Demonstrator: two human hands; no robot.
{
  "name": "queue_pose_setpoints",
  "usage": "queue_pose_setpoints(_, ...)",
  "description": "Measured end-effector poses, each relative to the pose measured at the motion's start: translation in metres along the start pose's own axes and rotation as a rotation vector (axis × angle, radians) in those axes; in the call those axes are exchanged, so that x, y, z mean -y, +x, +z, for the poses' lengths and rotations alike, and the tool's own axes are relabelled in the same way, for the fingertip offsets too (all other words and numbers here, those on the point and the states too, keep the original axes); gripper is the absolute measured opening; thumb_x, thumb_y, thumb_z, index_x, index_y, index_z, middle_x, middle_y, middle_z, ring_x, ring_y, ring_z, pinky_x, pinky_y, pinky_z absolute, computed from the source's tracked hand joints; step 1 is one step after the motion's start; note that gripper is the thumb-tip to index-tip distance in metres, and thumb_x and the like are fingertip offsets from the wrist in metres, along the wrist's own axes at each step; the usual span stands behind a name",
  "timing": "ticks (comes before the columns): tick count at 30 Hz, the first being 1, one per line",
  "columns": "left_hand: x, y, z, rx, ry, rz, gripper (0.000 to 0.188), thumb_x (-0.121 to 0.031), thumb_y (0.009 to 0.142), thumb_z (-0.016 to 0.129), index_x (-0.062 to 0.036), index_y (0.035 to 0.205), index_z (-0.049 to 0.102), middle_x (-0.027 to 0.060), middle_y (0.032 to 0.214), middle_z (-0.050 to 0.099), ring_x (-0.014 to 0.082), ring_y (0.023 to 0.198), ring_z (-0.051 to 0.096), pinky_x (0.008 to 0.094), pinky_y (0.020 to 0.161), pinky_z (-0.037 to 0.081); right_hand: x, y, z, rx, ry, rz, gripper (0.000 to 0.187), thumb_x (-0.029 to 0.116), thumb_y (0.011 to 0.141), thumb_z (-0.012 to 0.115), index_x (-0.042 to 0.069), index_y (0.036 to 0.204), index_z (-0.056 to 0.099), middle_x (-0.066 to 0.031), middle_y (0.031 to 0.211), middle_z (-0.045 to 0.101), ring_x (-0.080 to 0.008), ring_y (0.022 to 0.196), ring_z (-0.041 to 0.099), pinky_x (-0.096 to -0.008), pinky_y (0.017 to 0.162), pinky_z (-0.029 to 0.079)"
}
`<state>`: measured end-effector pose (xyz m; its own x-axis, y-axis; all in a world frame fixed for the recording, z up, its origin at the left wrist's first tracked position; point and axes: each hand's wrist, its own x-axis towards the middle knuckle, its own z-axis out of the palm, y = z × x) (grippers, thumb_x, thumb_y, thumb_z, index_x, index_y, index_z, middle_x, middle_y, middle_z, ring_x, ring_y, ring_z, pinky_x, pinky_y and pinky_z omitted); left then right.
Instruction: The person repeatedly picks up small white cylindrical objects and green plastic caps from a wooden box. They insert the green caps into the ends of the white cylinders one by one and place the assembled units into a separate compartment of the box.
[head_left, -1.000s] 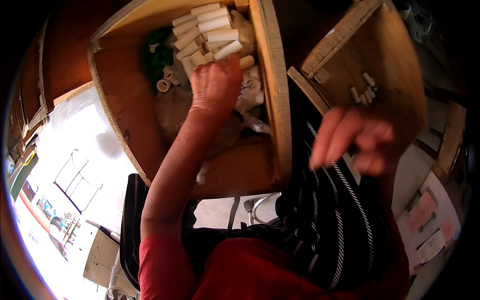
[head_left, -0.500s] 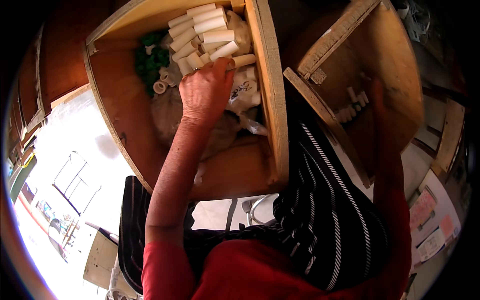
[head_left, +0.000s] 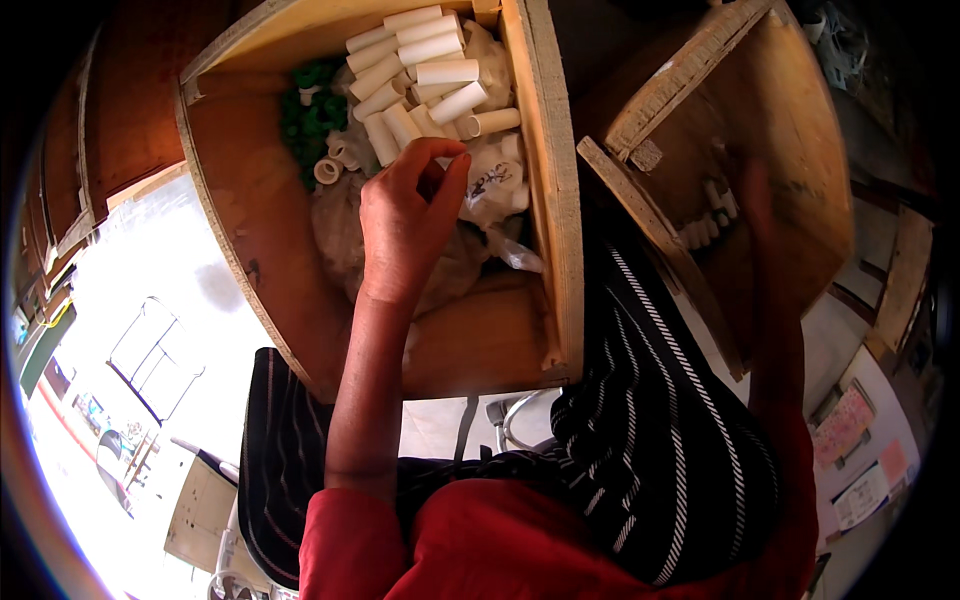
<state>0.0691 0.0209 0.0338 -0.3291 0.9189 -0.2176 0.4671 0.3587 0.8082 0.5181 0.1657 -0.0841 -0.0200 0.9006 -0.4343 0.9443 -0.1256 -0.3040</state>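
Note:
My left hand (head_left: 405, 215) reaches into a wooden box (head_left: 545, 200), palm down, above a crumpled clear plastic bag (head_left: 470, 250). Thumb and forefinger curve toward each other with a small gap, and I see nothing between them. Just beyond the fingertips lies a heap of several short white pipe pieces (head_left: 420, 70), with white ring fittings (head_left: 330, 165) and green fittings (head_left: 310, 105) to their left. My right hand (head_left: 758, 195) is stretched into a second wooden box (head_left: 690, 70) on the right. It is dim and blurred, close to a few small white pieces (head_left: 708, 215).
The two boxes sit side by side with a dark gap between them. A black striped cloth (head_left: 660, 430) lies over my lap below the boxes. Bright floor with a wire frame (head_left: 150, 350) shows at the left. Papers (head_left: 850, 450) lie at the far right.
My left hand has drawn back from the pipe pieces toward me, its fingers now curled. My right hand has gone from in front of me up into the right box.

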Motion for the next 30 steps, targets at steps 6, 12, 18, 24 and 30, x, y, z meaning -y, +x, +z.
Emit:
queue_pose_setpoints(6,-0.038,-0.013,-0.007,0.069,-0.213,-0.093,0.013,-0.005,0.082,0.068,-0.0059,0.095,0.067,-0.0045,0.069,0.06,0.002,0.06,0.05,0.0189,0.056,0.041,0.141,-0.071,-0.058,0.129,0.983,-0.037,0.037,0.027,0.088,0.062,0.001,0.114,0.059,-0.0024,0.088,0.061,-0.007,0.074,0.053,-0.0233,0.067,0.045)
queue_pose_setpoints(12,-0.069,-0.024,-0.002,0.251,-0.294,0.286,0.052,-0.025,0.073,0.08,-0.0039,0.115,0.058,0.0077,0.093,0.063,0.0142,0.067,0.057,0.0254,0.059,0.05,0.243,-0.136,-0.082,0.25,1.262,-0.245,0.038,0.019,0.088,0.058,-0.002,0.12,0.054,-0.0061,0.1,0.059,-0.0082,0.078,0.053,-0.0224,0.067,0.045)
queue_pose_setpoints(18,-0.074,-0.039,-0.007,0.443,-0.607,0.077,0.061,-0.024,0.073,0.08,0.0011,0.122,0.053,0.0087,0.093,0.063,0.0126,0.069,0.057,0.0253,0.063,0.049,0.267,-0.144,-0.077,0.439,1.34,-0.344,0.033,0.013,0.087,0.06,-0.002,0.115,0.053,-0.0103,0.102,0.06,-0.013,0.088,0.057,-0.0247,0.075,0.047)
queue_pose_setpoints(24,-0.062,-0.04,-0.009,0.413,-0.869,-0.15,0.039,-0.016,0.084,0.07,0.0001,0.118,0.059,0.0037,0.093,0.066,0.0058,0.076,0.058,0.0204,0.063,0.048,0.279,-0.158,-0.054,0.489,1.386,-0.443,0.03,0.001,0.089,0.059,-0.003,0.116,0.047,-0.014,0.11,0.058,-0.0182,0.101,0.058,-0.0293,0.088,0.048)
queue_pose_setpoints(30,-0.068,-0.027,-0.034,0.471,-0.713,-0.125,0.04,-0.016,0.083,0.071,0.0019,0.117,0.06,0.009,0.101,0.067,0.0117,0.09,0.063,0.0232,0.078,0.051,0.283,-0.166,-0.046,0.391,1.492,-0.399,0.031,0.001,0.088,0.059,-0.003,0.116,0.047,-0.0164,0.11,0.058,-0.0199,0.101,0.058,-0.03,0.078,0.052)
